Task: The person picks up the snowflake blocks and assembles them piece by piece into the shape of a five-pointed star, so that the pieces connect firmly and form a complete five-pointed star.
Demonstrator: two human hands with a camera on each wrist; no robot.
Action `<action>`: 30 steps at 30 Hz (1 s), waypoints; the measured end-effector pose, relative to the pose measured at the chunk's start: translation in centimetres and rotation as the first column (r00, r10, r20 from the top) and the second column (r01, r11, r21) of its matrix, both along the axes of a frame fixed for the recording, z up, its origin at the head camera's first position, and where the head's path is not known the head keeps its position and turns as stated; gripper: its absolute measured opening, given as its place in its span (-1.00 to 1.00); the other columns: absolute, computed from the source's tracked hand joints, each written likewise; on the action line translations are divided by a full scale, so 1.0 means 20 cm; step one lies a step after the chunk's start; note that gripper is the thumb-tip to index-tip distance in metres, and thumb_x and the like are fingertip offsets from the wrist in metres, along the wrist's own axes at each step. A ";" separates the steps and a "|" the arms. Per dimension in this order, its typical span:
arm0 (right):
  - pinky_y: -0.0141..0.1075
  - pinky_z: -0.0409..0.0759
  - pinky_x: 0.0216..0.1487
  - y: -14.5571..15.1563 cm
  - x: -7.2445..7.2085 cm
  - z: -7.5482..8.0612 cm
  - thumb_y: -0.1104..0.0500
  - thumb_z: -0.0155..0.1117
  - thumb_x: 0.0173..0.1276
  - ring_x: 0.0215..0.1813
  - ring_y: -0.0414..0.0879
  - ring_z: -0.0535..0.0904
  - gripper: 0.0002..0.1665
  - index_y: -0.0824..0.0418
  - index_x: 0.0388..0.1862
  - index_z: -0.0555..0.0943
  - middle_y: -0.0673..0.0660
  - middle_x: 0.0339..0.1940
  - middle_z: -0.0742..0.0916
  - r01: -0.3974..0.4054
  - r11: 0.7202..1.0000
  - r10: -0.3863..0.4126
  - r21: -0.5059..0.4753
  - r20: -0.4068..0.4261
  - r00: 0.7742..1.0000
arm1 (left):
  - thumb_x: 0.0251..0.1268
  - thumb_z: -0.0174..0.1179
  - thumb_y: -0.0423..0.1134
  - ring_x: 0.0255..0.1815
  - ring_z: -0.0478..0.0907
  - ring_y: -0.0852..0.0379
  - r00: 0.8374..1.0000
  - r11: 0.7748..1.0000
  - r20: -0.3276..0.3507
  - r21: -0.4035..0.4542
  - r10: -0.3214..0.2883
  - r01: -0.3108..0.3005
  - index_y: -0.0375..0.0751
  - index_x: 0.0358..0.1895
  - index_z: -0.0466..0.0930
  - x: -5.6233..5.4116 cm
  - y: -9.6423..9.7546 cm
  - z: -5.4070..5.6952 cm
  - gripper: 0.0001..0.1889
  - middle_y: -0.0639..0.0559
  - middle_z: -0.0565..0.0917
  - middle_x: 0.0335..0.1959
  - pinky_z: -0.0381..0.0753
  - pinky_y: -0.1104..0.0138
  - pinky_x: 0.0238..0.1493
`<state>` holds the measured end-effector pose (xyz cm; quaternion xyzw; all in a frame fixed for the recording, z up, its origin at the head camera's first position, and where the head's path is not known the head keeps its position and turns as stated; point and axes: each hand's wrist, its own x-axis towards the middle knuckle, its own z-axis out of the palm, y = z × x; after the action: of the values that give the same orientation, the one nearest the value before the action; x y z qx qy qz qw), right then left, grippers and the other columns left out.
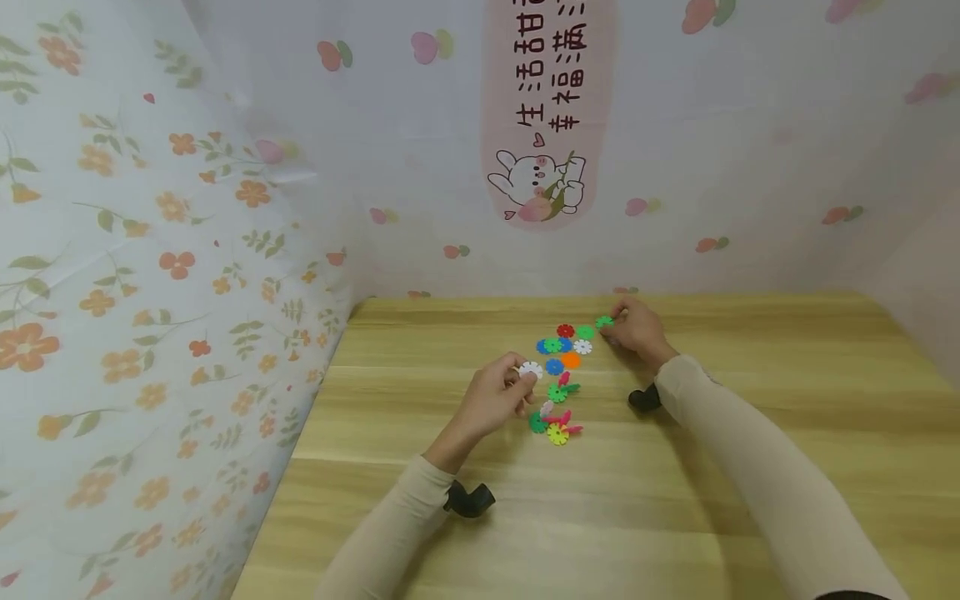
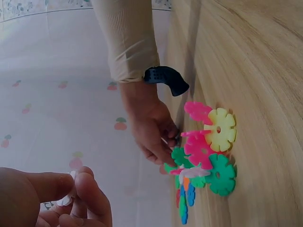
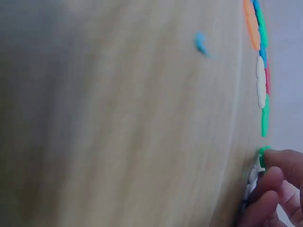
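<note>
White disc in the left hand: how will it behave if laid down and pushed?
The white disc looks thin, so probably light. Pinched by the left hand, it shows no sag, suggesting stiffness. Laid flat, it should slide rather than roll, though its notched rim might snag.

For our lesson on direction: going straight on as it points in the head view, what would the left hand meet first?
The left hand would probably meet the nearest blue flower-shaped piece just beyond the white piece it pinches, though depth is unclear and it might pass above.
</note>
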<state>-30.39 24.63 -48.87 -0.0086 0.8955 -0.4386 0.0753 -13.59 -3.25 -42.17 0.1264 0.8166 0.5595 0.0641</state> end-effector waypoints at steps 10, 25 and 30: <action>-0.33 0.53 -0.45 0.02 0.12 0.07 0.23 0.24 0.46 -0.50 -0.11 0.52 -0.48 0.23 0.36 0.46 0.27 -0.38 0.71 -0.033 0.946 0.078 -0.324 0.126 0.989 | 0.54 0.11 -0.20 -0.57 0.59 0.05 1.000 1.000 -0.012 -0.012 -0.024 0.024 -0.23 0.02 0.55 -0.02 0.05 0.01 -0.80 -0.14 0.70 -0.39 0.64 0.20 -0.49; -0.31 0.67 -0.09 0.05 0.52 0.31 0.16 0.37 0.40 -0.21 -0.07 0.62 -0.45 0.28 0.32 0.52 0.21 -0.19 0.67 -0.108 0.798 0.209 -0.592 0.104 0.972 | 0.54 0.11 -0.18 -0.37 0.65 -0.27 0.998 0.998 -0.022 -0.015 -0.059 0.059 -0.17 -0.06 0.60 0.00 0.13 0.05 -0.84 -0.21 0.67 -0.36 0.58 0.34 -0.49; -0.27 0.67 -0.16 0.04 0.65 0.36 0.16 0.39 0.38 -0.24 -0.05 0.59 -0.44 0.33 0.30 0.53 0.16 -0.28 0.67 -0.196 0.777 0.250 -0.598 0.008 0.968 | 0.53 0.11 -0.16 -0.39 0.64 -0.27 0.997 0.997 -0.040 -0.021 -0.072 0.072 -0.16 -0.09 0.59 0.01 0.15 0.06 -0.84 -0.04 0.66 -0.40 0.55 0.33 -0.52</action>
<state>-17.32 25.51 -41.72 -0.1187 0.7021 -0.6839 0.1589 -13.32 -0.26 -40.97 0.1665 0.8182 0.5459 0.0688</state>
